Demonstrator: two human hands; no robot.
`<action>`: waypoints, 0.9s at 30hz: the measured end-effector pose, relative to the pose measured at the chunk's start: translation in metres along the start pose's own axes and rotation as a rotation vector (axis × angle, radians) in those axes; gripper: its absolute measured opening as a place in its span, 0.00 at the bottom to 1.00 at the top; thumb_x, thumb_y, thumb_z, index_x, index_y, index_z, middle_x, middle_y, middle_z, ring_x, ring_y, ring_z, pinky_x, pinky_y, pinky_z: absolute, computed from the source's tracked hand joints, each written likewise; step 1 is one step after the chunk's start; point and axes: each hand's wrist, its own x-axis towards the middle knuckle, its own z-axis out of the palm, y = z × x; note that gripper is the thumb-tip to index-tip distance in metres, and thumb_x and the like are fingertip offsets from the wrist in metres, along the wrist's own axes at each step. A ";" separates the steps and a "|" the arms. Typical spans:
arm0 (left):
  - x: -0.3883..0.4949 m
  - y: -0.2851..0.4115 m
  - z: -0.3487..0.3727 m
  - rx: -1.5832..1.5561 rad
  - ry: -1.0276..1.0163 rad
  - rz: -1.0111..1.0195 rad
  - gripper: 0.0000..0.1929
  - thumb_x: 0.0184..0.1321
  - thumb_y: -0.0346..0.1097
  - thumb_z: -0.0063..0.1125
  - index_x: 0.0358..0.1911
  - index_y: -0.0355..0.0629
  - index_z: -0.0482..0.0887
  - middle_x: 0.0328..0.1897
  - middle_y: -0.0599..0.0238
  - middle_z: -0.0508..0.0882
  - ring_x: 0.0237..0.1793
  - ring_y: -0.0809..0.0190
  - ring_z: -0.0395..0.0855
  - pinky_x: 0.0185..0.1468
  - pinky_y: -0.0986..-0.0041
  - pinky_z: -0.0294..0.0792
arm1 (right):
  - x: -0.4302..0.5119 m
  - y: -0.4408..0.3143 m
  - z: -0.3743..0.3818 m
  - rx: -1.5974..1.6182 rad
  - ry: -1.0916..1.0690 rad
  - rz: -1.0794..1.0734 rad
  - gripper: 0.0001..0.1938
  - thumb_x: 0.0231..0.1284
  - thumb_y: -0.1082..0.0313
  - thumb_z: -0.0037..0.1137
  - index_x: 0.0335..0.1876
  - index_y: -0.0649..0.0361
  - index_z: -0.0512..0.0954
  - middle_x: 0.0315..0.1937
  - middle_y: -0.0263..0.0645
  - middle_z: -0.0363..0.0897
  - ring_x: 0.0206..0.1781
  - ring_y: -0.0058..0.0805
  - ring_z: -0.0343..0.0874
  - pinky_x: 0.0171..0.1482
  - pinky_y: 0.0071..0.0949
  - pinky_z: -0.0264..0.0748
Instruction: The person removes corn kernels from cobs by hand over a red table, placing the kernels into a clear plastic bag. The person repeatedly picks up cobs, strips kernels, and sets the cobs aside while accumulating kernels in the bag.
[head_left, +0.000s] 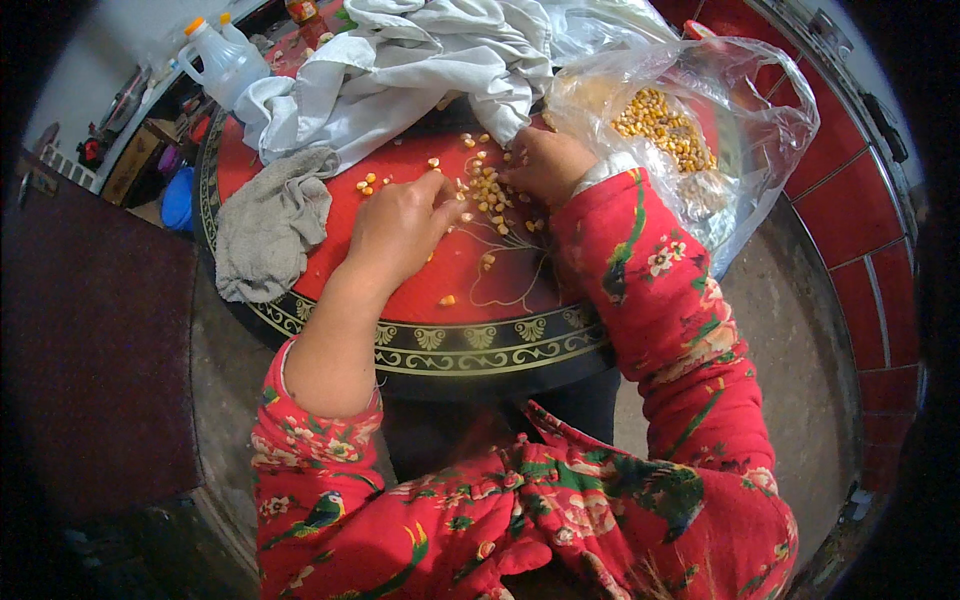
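Corn kernels (491, 193) lie in a loose heap on the round red table (360, 285), between my two hands. From the left, my left hand (399, 225) rests by the heap with thumb and forefinger drawn close together among stray kernels. On the heap's right side, my right hand (553, 163) is curled low, its fingertips partly hidden. Whether either hand grips a kernel cannot be made out. A clear plastic bag (757, 82) lies beyond my right wrist, with many yellow kernels (664, 127) inside. Single kernels (447, 301) are scattered nearer the table's edge.
A crumpled white cloth (420, 71) covers the table's far side. A grey towel (274, 225) hangs over the left rim. Plastic jugs with orange caps (225, 64) and a red-brown bottle (306, 19) stand behind. Red tiles (847, 195) line the right.
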 end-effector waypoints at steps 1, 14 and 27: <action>-0.001 0.001 0.000 0.010 0.016 0.023 0.11 0.48 0.43 0.51 0.28 0.43 0.75 0.19 0.57 0.78 0.25 0.52 0.76 0.28 0.63 0.67 | 0.000 -0.001 0.000 -0.003 -0.009 0.008 0.10 0.42 0.59 0.54 0.27 0.57 0.74 0.24 0.43 0.75 0.30 0.40 0.75 0.34 0.31 0.70; -0.006 0.004 0.008 -0.008 0.057 0.237 0.10 0.46 0.40 0.55 0.28 0.42 0.75 0.20 0.56 0.76 0.24 0.51 0.75 0.26 0.65 0.65 | 0.003 0.003 0.002 0.363 0.017 -0.022 0.09 0.45 0.63 0.51 0.28 0.62 0.74 0.20 0.40 0.74 0.24 0.30 0.73 0.30 0.27 0.69; -0.006 0.010 0.014 0.134 0.057 0.226 0.08 0.45 0.36 0.52 0.24 0.40 0.71 0.19 0.56 0.75 0.23 0.49 0.75 0.26 0.61 0.65 | 0.008 0.009 0.011 0.933 -0.047 -0.221 0.05 0.53 0.65 0.46 0.28 0.57 0.66 0.14 0.26 0.59 0.11 0.11 0.51 0.11 0.12 0.45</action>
